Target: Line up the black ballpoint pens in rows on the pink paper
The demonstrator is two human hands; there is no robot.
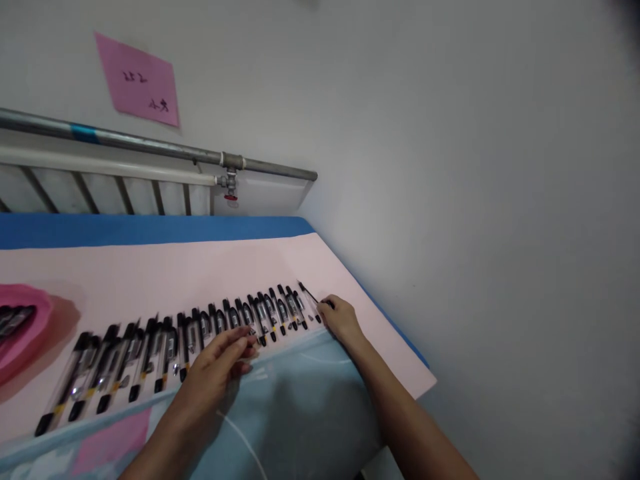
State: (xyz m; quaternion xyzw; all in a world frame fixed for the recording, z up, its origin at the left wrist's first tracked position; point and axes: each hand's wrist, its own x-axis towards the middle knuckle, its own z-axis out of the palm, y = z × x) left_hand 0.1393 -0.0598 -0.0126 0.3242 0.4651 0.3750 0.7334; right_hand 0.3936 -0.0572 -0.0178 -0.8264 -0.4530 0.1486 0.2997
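Note:
A long row of pen parts (161,350), with clear barrels, black ends and yellow bands, lies side by side across the pink sheet (200,273). At the row's right end my right hand (341,317) is closed in a pinch on a slim dark pen refill (310,295), whose pointed end faces away to the left. Beside that refill lies a clear pen barrel (312,308). My left hand (220,357) hovers over the middle of the row, fingers loosely bent and apart, with nothing visible in them. Small metal pieces (176,369) lie among the barrels.
A pink basin (43,303) with black pen parts (15,320) stands at the left. A pale blue cloth (305,393) covers the near side. White wall (450,200) borders the table's right; a pipe with a valve (231,177) runs behind it.

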